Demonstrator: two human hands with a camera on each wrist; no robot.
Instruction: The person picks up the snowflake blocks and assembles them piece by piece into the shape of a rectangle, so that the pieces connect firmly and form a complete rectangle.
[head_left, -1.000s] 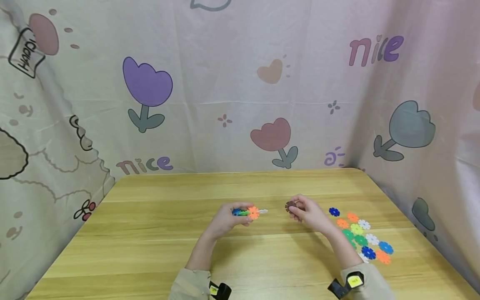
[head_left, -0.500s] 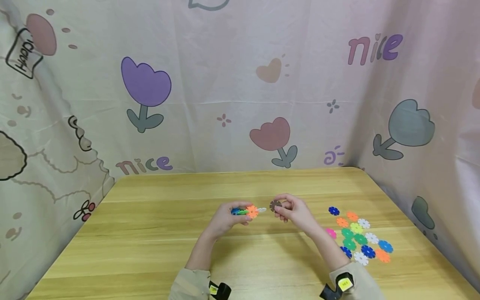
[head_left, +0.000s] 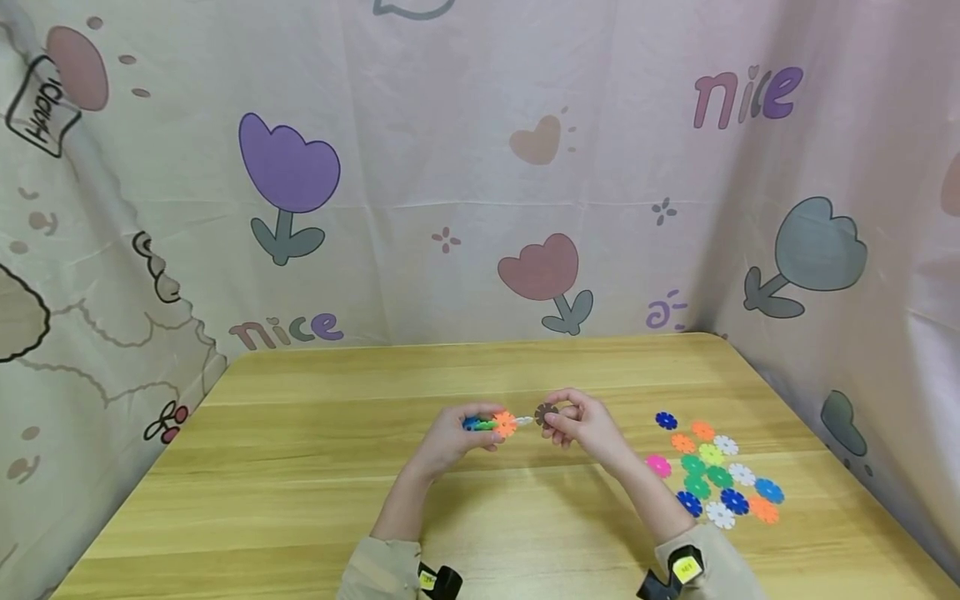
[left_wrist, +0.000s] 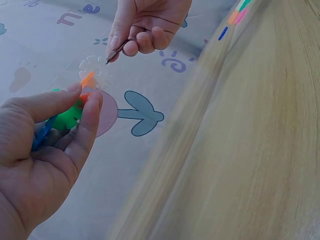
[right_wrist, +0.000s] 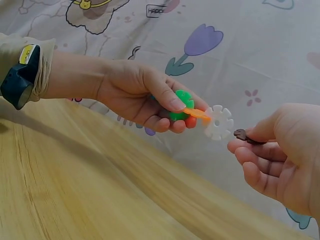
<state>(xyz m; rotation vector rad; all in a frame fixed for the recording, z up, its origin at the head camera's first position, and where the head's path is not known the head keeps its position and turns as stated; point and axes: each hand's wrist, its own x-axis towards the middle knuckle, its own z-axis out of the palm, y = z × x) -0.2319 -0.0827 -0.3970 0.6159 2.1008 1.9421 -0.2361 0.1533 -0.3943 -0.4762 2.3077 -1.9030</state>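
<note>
My left hand [head_left: 452, 435] pinches a short chain of notched plastic discs between thumb and fingers. In it, a blue disc [left_wrist: 44, 134] sits deep in the palm, then a green disc [right_wrist: 183, 97], an orange disc [head_left: 505, 424] and a white disc [right_wrist: 218, 123] at the outer end. A brown notched disc [head_left: 546, 414] is pinched by my right hand [head_left: 588, 427] between thumb and forefinger. Its edge stands right at the white disc's outer rim, turned crosswise to it. Both hands are raised over the table, facing each other.
Loose notched discs in several colours lie spread on the right of the wooden table [head_left: 337, 483], among them a pink disc [head_left: 658, 466], a yellow disc [head_left: 711, 454] and a light blue disc [head_left: 768, 490]. A printed curtain [head_left: 420, 167] rises behind the table.
My right hand has moved left with the brown disc, bringing it up to the white disc. The left hand has stayed nearly in place with its chain.
</note>
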